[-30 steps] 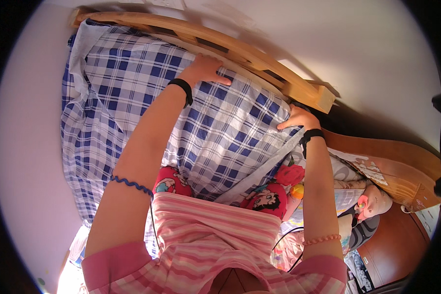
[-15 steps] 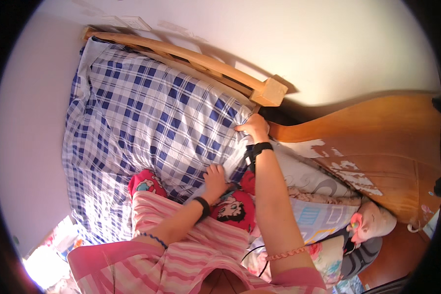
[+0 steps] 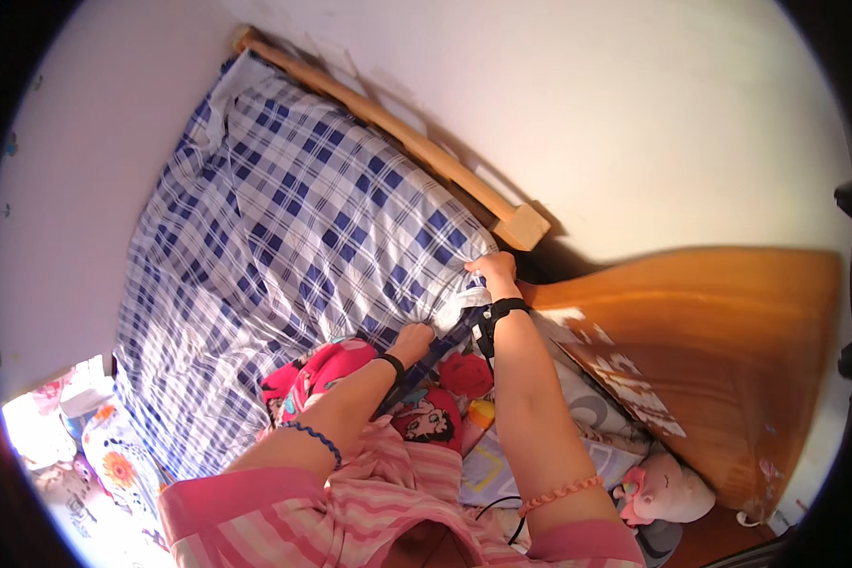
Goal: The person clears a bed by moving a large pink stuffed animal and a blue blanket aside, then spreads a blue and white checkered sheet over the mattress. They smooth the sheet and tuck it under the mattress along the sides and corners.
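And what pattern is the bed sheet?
Blue, white and grey plaid; the sheet shows best in the head view.

Left hand's [image 3: 413, 342] fingertips hiding in plaid sheet [image 3: 303, 204]. Right hand's [image 3: 496, 270] fingers mostly lying out of sight. Lower edge cutting off striped shirt [image 3: 246, 516]. Wall marks [image 3: 10, 148] looking too small to identify.

Through my feed I see a wood-railed bed [image 3: 398, 131] bearing a rumpled blue-and-white checked sheet [image 3: 293, 208]; at its right, pale bedding with grey swirls [image 3: 592, 407] lies alongside.
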The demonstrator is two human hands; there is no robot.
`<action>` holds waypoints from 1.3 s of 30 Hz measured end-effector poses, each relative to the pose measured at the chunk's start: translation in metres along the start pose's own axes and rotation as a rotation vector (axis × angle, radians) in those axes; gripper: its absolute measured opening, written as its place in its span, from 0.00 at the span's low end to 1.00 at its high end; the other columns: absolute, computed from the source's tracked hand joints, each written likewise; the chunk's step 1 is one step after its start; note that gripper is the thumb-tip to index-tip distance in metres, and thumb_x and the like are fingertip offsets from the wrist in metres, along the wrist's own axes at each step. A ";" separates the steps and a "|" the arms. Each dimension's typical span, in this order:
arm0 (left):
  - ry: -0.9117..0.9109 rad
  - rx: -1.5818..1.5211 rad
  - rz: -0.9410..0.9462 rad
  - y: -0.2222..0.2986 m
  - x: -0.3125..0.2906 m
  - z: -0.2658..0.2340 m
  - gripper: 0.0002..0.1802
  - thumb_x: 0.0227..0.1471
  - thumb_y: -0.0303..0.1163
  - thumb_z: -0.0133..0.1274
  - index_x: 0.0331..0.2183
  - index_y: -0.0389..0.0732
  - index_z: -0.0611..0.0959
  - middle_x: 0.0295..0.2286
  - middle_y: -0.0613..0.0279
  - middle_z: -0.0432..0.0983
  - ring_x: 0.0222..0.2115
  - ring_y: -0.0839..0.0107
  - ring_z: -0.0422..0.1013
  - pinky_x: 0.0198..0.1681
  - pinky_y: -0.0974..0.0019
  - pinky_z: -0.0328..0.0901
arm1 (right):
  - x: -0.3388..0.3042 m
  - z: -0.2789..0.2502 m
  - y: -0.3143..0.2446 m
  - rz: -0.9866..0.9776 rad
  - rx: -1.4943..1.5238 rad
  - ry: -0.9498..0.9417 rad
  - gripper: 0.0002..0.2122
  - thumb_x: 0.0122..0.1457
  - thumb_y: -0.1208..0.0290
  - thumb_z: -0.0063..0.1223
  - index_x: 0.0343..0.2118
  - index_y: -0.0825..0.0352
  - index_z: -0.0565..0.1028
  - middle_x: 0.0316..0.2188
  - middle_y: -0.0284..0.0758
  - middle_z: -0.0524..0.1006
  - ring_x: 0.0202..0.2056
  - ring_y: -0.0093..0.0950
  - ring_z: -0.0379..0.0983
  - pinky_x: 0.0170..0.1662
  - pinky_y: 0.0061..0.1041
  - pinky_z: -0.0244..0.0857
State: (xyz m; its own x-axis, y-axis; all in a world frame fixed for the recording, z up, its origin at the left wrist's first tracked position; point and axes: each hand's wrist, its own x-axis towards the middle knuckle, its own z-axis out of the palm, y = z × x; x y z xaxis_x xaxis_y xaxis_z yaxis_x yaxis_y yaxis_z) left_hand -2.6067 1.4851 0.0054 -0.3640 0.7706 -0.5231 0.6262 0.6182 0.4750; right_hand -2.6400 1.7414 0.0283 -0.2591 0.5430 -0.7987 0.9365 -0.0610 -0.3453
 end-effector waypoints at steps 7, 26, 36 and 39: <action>0.160 0.066 -0.140 -0.002 -0.005 0.047 0.16 0.38 0.26 0.55 0.33 0.31 0.77 0.29 0.50 0.74 0.31 0.56 0.74 0.31 0.59 0.71 | 0.005 0.018 0.005 -0.262 -0.482 0.256 0.31 0.32 0.55 0.70 0.37 0.74 0.74 0.37 0.52 0.76 0.42 0.42 0.74 0.45 0.34 0.68; 0.181 -0.351 -0.267 0.014 -0.036 0.021 0.11 0.44 0.34 0.54 0.27 0.35 0.79 0.27 0.42 0.76 0.31 0.46 0.73 0.35 0.50 0.67 | -0.110 0.037 0.068 -0.442 0.690 0.068 0.41 0.33 0.63 0.73 0.50 0.72 0.61 0.46 0.49 0.69 0.45 0.40 0.69 0.46 0.35 0.64; 0.246 -0.684 -0.205 0.037 -0.094 -0.011 0.14 0.43 0.29 0.54 0.34 0.32 0.76 0.28 0.38 0.73 0.34 0.41 0.69 0.35 0.54 0.64 | -0.149 0.072 0.099 -0.424 0.907 -0.047 0.30 0.46 0.75 0.64 0.52 0.72 0.62 0.45 0.39 0.70 0.46 0.27 0.66 0.46 0.28 0.64; 0.309 -0.695 -0.256 0.057 -0.093 -0.029 0.15 0.42 0.30 0.55 0.33 0.31 0.76 0.27 0.38 0.73 0.32 0.40 0.69 0.33 0.54 0.64 | -0.140 0.080 0.087 -0.125 1.309 -0.069 0.25 0.48 0.78 0.60 0.51 0.71 0.65 0.43 0.35 0.70 0.41 0.27 0.68 0.44 0.27 0.63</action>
State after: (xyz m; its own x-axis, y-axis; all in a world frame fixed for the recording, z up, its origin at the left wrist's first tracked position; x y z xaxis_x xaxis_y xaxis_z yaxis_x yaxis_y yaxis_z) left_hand -2.5572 1.4528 0.1018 -0.6764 0.5370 -0.5041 -0.0383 0.6578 0.7522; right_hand -2.5410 1.5933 0.0704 -0.3750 0.5630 -0.7364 -0.0046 -0.7955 -0.6059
